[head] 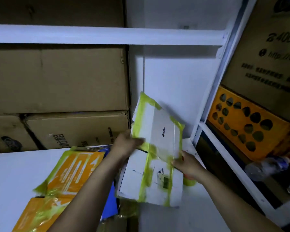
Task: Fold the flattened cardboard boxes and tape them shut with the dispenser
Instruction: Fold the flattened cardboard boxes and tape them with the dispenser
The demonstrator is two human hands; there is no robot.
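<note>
A white cardboard box (159,131), edged in yellow-green tape, is held up between both hands, tilted. The left hand (126,144) is closed on its lower left edge; the right hand (185,165) pinches its lower right corner. It looks light and fairly stiff, though the glossy tape may be slippery, so bare cardboard edges seem the safer hold. Just below the hands lies a second white taped box (149,183). Left of the left forearm lie flattened orange boxes (69,173). Beyond the hands, brown cartons (57,81) fill the shelves. No tape dispenser can be made out.
</note>
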